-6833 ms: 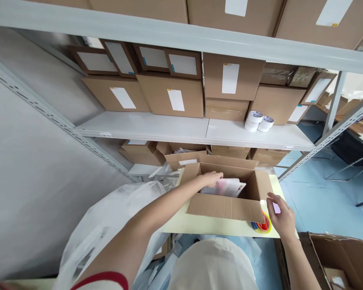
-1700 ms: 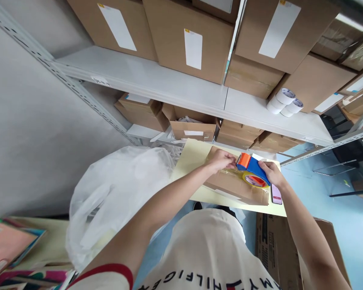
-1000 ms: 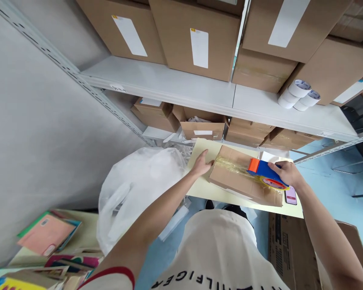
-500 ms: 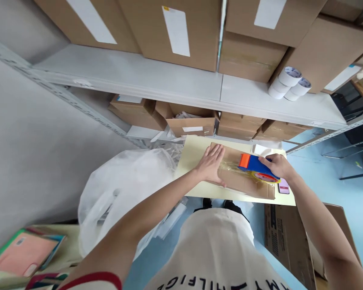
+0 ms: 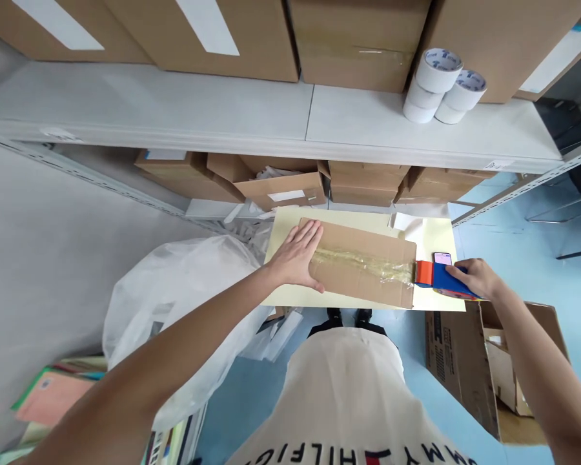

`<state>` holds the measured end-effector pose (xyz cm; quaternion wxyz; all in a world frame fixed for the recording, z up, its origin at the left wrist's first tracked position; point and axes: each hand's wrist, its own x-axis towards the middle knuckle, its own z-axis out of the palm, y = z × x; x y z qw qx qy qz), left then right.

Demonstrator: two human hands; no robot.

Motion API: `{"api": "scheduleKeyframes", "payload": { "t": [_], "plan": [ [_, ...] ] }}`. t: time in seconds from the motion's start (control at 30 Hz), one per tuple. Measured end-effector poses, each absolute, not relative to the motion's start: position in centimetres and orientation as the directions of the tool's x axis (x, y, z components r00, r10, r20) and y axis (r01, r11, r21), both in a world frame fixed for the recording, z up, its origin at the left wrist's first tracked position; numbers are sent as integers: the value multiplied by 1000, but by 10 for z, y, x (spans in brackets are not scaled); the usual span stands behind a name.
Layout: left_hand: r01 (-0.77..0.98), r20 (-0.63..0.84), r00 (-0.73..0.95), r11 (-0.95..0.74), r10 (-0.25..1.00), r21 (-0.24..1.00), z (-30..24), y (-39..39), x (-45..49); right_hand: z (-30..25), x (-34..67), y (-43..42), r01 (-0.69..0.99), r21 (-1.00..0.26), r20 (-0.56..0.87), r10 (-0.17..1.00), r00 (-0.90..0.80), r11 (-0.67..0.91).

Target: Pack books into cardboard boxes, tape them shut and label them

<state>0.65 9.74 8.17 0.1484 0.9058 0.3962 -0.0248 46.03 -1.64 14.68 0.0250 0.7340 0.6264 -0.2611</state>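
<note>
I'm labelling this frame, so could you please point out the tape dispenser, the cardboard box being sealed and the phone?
tape dispenser [image 5: 440,276], head view, on its blue body.
cardboard box [image 5: 363,284], head view, on its top panel.
phone [image 5: 442,258], head view, on its screen.

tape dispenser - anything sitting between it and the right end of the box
Nothing visible. The tape dispenser, gripped by the right hand, sits right at the right end of the cardboard box. The phone lies just behind it, off to the side, on the table.
</note>
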Motion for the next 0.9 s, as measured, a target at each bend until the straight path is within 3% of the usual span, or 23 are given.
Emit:
{"api": "scheduleKeyframes", "payload": {
  "t": [0.2, 0.37, 0.5, 0.6, 0.7, 0.8, 0.9],
  "plan": [
    [839, -216, 545, -531, 810, 122, 89, 85, 16, 110, 428, 14, 903, -424, -303, 951, -67, -71],
    [666, -267, 742, -723, 616, 183, 93, 56, 100, 100, 386, 52, 878, -477, -315, 938, -147, -23],
    [650, -204, 760, -734, 617, 198, 90, 49, 128, 96, 396, 55, 856, -517, -355, 913, -202, -12],
    [653, -215, 756, -732, 618, 194, 91, 48, 124, 105, 411, 53, 904, -428, -431, 880, -198, -6],
    [658, -237, 749, -736, 618, 160, 98, 45, 125, 121, 401, 56, 976, -216, -490, 860, -141, 37],
    [669, -246, 734, -736, 633, 105, 106, 42, 133, 134, 365, 65, 995, -22, -451, 888, -94, 94],
    [689, -226, 716, -720, 660, 80, 108, 40, 141, 136, 341, 68, 981, 91, -426, 897, -116, 170]
  ]
}}
